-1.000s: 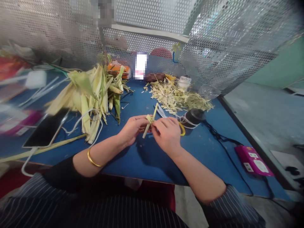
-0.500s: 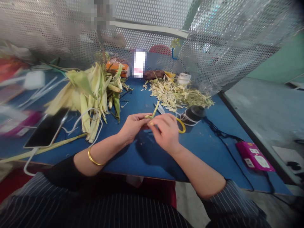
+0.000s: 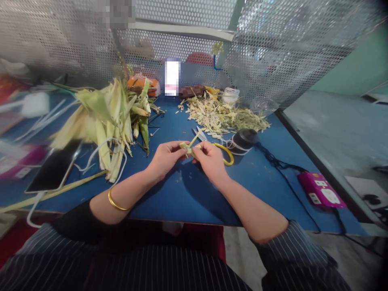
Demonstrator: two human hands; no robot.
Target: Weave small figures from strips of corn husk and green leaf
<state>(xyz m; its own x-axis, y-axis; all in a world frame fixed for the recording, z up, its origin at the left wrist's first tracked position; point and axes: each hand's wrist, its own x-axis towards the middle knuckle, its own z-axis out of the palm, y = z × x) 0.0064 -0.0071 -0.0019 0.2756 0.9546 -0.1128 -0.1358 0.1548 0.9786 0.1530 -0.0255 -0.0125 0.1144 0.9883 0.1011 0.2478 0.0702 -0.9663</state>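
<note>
Between my two hands is a small folded strip of corn husk (image 3: 190, 150), with one narrow end sticking up and to the right. My left hand (image 3: 168, 157) pinches it from the left with thumb and fingers. From the other side my right hand (image 3: 210, 161) grips it with thumb and forefinger, its other fingers curled. Just beyond my right hand lie scissors with yellow handles (image 3: 228, 153), the blades partly hidden behind the husk strip and the hand. A spool of dark cord (image 3: 245, 139) with white string round its base stands right of them.
A heap of corn husks (image 3: 106, 117) lies on the blue table (image 3: 182, 202) at left, beside a phone (image 3: 54, 165) with a white cable. Husk scraps (image 3: 224, 115) are piled behind the scissors. A magenta power strip (image 3: 321, 190) and black cords lie at right. A perforated metal screen (image 3: 182, 44) closes off the back.
My right hand has come down onto the husk strip and now pinches its right part. More of the folded strip shows between the hands. The whole view has shifted slightly.
</note>
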